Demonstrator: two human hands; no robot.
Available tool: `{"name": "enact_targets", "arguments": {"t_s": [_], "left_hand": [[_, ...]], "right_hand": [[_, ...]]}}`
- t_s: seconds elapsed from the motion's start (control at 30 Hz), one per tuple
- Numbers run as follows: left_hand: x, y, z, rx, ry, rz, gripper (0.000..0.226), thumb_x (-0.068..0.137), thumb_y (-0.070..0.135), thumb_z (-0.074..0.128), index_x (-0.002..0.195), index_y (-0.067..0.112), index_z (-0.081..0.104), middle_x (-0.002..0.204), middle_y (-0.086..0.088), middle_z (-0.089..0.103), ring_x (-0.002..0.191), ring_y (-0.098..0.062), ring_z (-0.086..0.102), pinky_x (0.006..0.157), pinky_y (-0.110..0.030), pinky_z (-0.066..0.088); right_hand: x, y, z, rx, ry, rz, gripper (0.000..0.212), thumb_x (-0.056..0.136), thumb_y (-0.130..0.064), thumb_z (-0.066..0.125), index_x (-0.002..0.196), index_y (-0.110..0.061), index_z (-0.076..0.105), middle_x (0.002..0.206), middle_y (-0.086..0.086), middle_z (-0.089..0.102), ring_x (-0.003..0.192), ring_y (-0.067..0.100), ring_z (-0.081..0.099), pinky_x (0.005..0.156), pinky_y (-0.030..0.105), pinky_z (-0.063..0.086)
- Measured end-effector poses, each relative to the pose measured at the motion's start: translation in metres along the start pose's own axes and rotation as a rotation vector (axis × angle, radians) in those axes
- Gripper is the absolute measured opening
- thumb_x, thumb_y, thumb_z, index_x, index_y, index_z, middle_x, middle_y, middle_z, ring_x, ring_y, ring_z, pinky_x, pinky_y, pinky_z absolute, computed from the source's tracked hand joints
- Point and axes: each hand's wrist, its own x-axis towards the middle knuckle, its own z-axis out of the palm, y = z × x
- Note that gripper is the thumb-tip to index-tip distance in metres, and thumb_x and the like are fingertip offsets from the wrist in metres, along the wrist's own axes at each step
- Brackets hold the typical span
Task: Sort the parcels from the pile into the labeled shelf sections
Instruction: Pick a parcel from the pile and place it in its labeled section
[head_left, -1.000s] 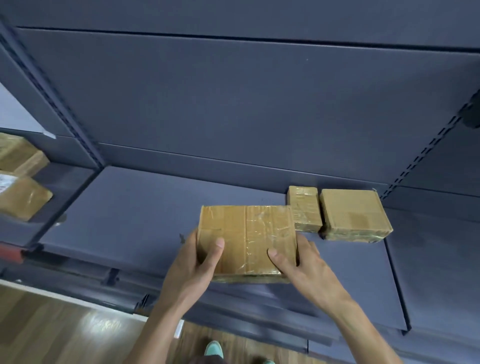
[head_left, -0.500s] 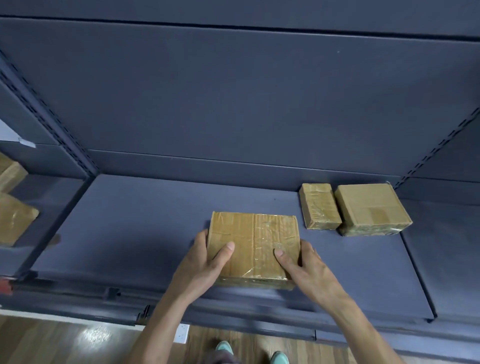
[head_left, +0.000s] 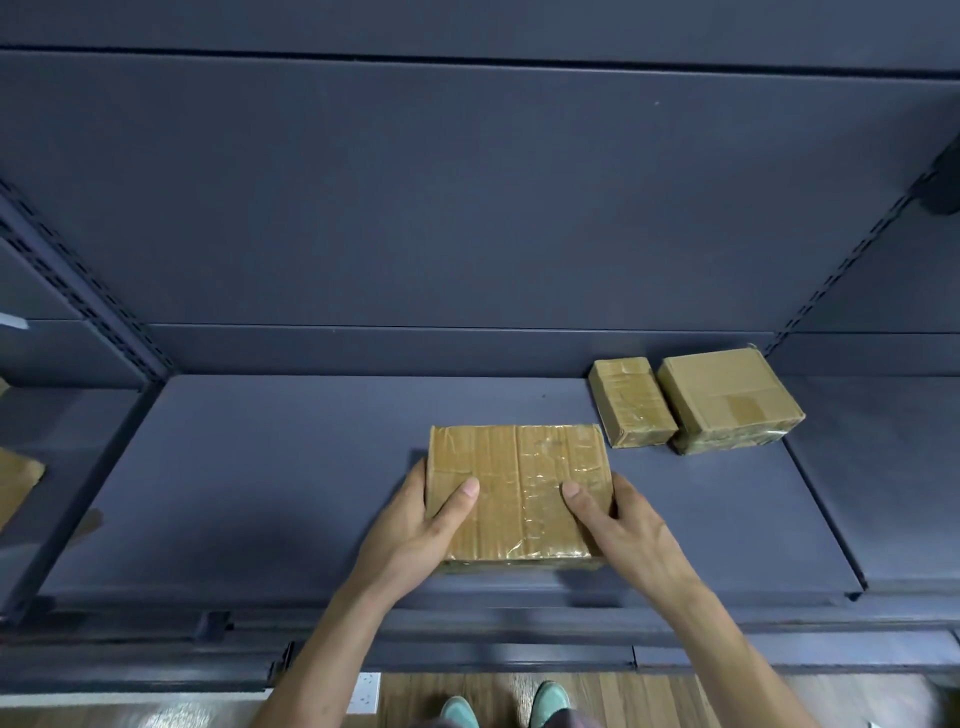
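Firmly, left hand (head_left: 415, 525), right hand (head_left: 636, 530) gripping one taped parcel (head_left: 519, 488), two boxes (head_left: 727, 400) beyond

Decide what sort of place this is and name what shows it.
Likely a parcel storeroom or sorting room: a metal shelf with slotted uprights, a small parcel and a big parcel on it, and the left hand and right hand holding a third parcel.
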Motion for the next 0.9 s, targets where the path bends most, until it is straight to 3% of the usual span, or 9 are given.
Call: {"name": "enact_targets", "arguments": {"t_s": [0.1, 0.2, 0.27, 0.4, 0.47, 0.57, 0.63, 0.77, 0.9], "left_hand": [[0.0, 0.005, -0.011, -0.08, 0.014, 0.027, 0.061, 0.085, 0.074, 0.063, 0.138, 0.049, 0.043, 0.126, 0.029, 0.065, 0.114, 0.009, 0.062, 0.102, -0.031, 0.049], [-0.001, 0.012, -0.019, -0.157, 0.066, 0.042, 0.084, 0.075, 0.085, 0.062, 0.145, 0.048, 0.034, 0.134, 0.028, 0.059, 0.12, 0.008, 0.058, 0.103, -0.028, 0.048], [-0.004, 0.016, -0.02, -0.145, 0.094, 0.064, 0.073, 0.076, 0.087, 0.057, 0.14, 0.059, 0.036, 0.135, 0.032, 0.055, 0.126, 0.01, 0.053, 0.105, -0.025, 0.045], [-0.004, 0.013, -0.014, -0.033, 0.101, 0.023, 0.029, 0.086, 0.087, 0.041, 0.113, 0.079, 0.039, 0.125, 0.037, 0.049, 0.13, 0.006, 0.046, 0.106, -0.032, 0.038], [-0.003, 0.009, -0.011, -0.004, 0.094, -0.016, 0.026, 0.09, 0.082, 0.038, 0.114, 0.074, 0.041, 0.124, 0.038, 0.047, 0.129, 0.004, 0.044, 0.104, -0.032, 0.034], [-0.005, 0.006, -0.011, -0.027, 0.056, -0.045, 0.019, 0.092, 0.079, 0.04, 0.111, 0.08, 0.038, 0.118, 0.051, 0.051, 0.115, 0.024, 0.046, 0.095, -0.021, 0.034], [-0.008, 0.009, -0.012, -0.03, 0.033, -0.043, 0.019, 0.091, 0.08, 0.041, 0.11, 0.083, 0.036, 0.114, 0.059, 0.048, 0.108, 0.033, 0.044, 0.088, -0.014, 0.034], [-0.013, 0.015, -0.02, -0.03, 0.042, -0.024, 0.025, 0.089, 0.084, 0.038, 0.113, 0.083, 0.029, 0.115, 0.061, 0.044, 0.103, 0.036, 0.044, 0.086, -0.012, 0.035], [-0.011, 0.019, -0.023, -0.05, 0.142, 0.012, 0.054, 0.076, 0.096, 0.03, 0.12, 0.064, 0.032, 0.123, 0.03, 0.057, 0.103, 0.014, 0.057, 0.084, -0.02, 0.043]], "right_hand": [[-0.001, -0.006, -0.006, 0.029, 0.023, -0.079, 0.066, 0.082, -0.074, 0.06, 0.127, -0.027, 0.051, 0.11, -0.014, 0.067, 0.1, 0.009, 0.064, 0.082, 0.031, 0.053], [-0.003, -0.014, -0.009, 0.123, 0.071, -0.15, 0.064, 0.078, -0.078, 0.06, 0.128, -0.043, 0.041, 0.111, -0.027, 0.061, 0.103, -0.005, 0.06, 0.072, 0.015, 0.046], [-0.008, -0.019, -0.006, 0.154, 0.068, -0.174, 0.07, 0.075, -0.086, 0.055, 0.133, -0.052, 0.034, 0.112, -0.034, 0.055, 0.101, -0.013, 0.057, 0.071, 0.012, 0.043], [-0.013, -0.018, 0.001, 0.185, 0.053, -0.154, 0.105, 0.067, -0.095, 0.043, 0.154, -0.037, 0.032, 0.134, -0.022, 0.048, 0.119, 0.005, 0.049, 0.089, 0.022, 0.041], [-0.011, -0.017, 0.0, 0.173, 0.043, -0.113, 0.089, 0.077, -0.09, 0.043, 0.146, -0.034, 0.046, 0.134, -0.019, 0.055, 0.122, 0.008, 0.053, 0.093, 0.027, 0.044], [-0.009, -0.019, -0.003, 0.125, 0.011, -0.076, 0.058, 0.082, -0.082, 0.045, 0.119, -0.04, 0.059, 0.11, -0.02, 0.066, 0.107, 0.004, 0.06, 0.077, 0.022, 0.045], [-0.009, -0.022, -0.004, 0.107, -0.002, -0.074, 0.057, 0.082, -0.079, 0.046, 0.118, -0.037, 0.059, 0.109, -0.018, 0.067, 0.109, 0.01, 0.062, 0.081, 0.028, 0.048], [-0.009, -0.025, -0.005, 0.045, 0.0, -0.111, 0.087, 0.082, -0.081, 0.048, 0.145, -0.022, 0.046, 0.139, -0.001, 0.059, 0.128, 0.022, 0.055, 0.106, 0.043, 0.046], [-0.014, -0.029, -0.004, 0.139, 0.055, -0.189, 0.073, 0.078, -0.081, 0.048, 0.136, -0.036, 0.045, 0.121, -0.023, 0.061, 0.111, -0.001, 0.058, 0.082, 0.021, 0.048]]}}
